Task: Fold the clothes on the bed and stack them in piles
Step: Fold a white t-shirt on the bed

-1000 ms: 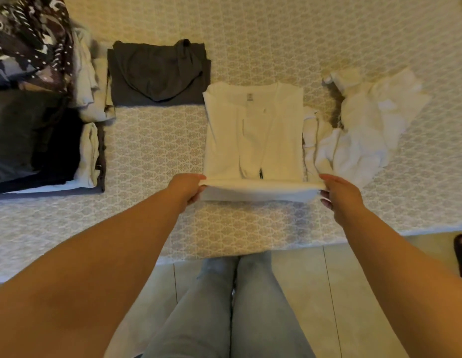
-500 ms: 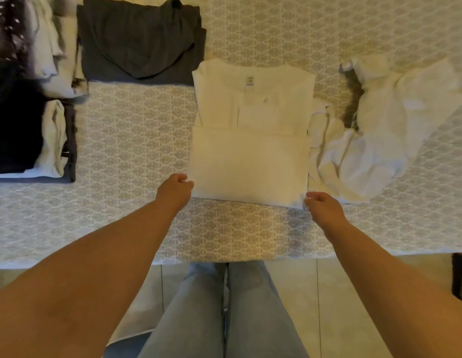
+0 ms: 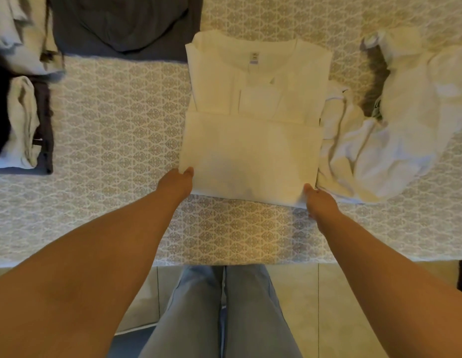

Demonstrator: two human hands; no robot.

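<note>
Both hands are at the near corners of the white shirt (image 3: 253, 151), mid-bed: left hand (image 3: 177, 183) pinching its corner, right hand (image 3: 318, 200) gripping its own. Risk now: an uneven lift skews the fold, or drags in the loose white heap (image 3: 374, 140) touching the shirt's right edge.

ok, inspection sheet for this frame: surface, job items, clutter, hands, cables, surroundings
Surface: patterned bedspread, flat.
Job's things: white shirt half folded, hem turned up; dark grey folded garment behind it; stacked pile far left; unfolded white clothes to the right.
Clutter: nothing seen.
Hands: left hand and right hand each grip a near corner of the white shirt.
Cables: nothing seen.
Surroundings: tiled floor, the person's jeans.
</note>
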